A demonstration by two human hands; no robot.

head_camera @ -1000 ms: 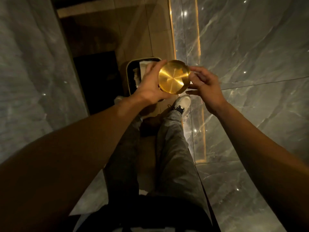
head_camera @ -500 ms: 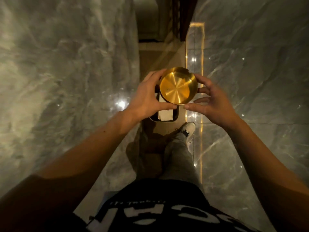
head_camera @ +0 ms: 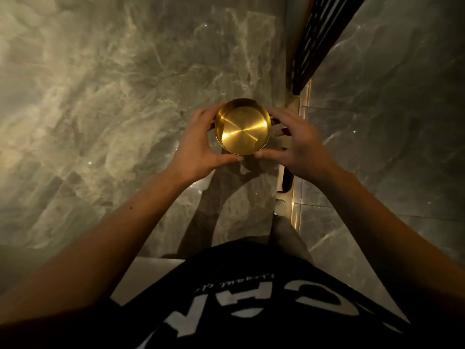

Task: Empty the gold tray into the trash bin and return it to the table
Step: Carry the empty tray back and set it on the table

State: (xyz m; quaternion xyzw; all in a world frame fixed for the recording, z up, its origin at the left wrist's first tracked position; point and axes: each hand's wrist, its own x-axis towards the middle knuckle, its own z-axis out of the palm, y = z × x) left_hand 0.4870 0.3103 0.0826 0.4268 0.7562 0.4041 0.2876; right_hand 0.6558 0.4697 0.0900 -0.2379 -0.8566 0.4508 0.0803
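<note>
The small round gold tray (head_camera: 243, 127) sits level between both hands, its shiny inside facing up with nothing in it. My left hand (head_camera: 195, 144) holds its left rim, thumb under the near edge. My right hand (head_camera: 295, 144) grips the right rim the same way. The tray hovers over the right edge of a grey marble table (head_camera: 113, 109). A dark sliver of the trash bin (head_camera: 286, 181) shows below the table edge under my right wrist; most of it is hidden.
A glossy marble floor (head_camera: 390, 122) lies to the right, with a lit gold strip (head_camera: 293, 210) along the table's base. A dark slatted panel (head_camera: 317, 39) stands at the upper right. My leg and black shirt fill the bottom.
The tray has moved from above the trash bin to over the marble table and turned from tilted to level. The view swung left, so the bin has nearly left sight.
</note>
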